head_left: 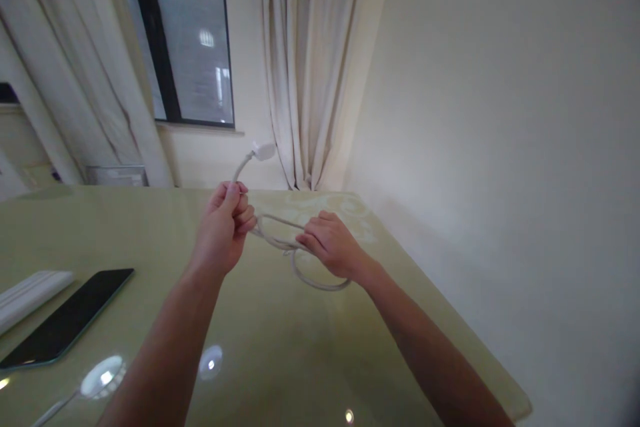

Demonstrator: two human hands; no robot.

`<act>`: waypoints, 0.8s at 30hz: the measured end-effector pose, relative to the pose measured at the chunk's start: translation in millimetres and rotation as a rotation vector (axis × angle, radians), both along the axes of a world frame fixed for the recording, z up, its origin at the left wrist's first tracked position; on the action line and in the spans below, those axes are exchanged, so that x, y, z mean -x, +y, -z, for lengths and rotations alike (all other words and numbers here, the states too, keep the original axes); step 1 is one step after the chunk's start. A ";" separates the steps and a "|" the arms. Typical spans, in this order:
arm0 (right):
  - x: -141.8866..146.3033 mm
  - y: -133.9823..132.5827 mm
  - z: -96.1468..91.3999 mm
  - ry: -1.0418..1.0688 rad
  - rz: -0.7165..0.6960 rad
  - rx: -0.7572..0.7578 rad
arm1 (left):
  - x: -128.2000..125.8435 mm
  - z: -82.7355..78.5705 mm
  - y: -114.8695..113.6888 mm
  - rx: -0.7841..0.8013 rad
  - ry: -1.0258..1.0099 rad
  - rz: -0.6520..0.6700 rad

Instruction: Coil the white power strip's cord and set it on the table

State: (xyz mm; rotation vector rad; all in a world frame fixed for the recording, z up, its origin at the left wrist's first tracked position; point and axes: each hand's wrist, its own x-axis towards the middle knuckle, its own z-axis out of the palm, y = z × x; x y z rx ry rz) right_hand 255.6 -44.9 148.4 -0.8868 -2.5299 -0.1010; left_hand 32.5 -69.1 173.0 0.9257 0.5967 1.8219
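A white cable (280, 220) with a white plug (264, 150) is held above the table. My left hand (227, 223) is closed on the cable a little below the plug, which points up and to the right. Loops of the cable run across to my right hand (333, 243), whose fingers are wrapped round them. One loop hangs below the right hand. The parts of the cable inside both fists are hidden.
The glossy greenish table (280, 360) meets a plain wall (500, 147) on the right. At the left lie a black phone-like slab (67, 317) and a long white object (33, 293). A curtain (310, 67) and a window (193, 33) are behind.
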 end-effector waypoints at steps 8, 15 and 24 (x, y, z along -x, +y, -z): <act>-21.0 -11.0 -10.2 -0.377 -0.123 -0.271 | -18.8 5.0 -7.0 0.081 0.244 0.055; -34.6 -20.1 3.9 -0.089 -0.275 0.113 | -33.6 0.8 -15.0 0.029 0.059 0.145; -22.0 -26.0 11.1 0.033 -0.261 0.786 | -37.1 -2.1 -20.3 0.047 -0.004 0.209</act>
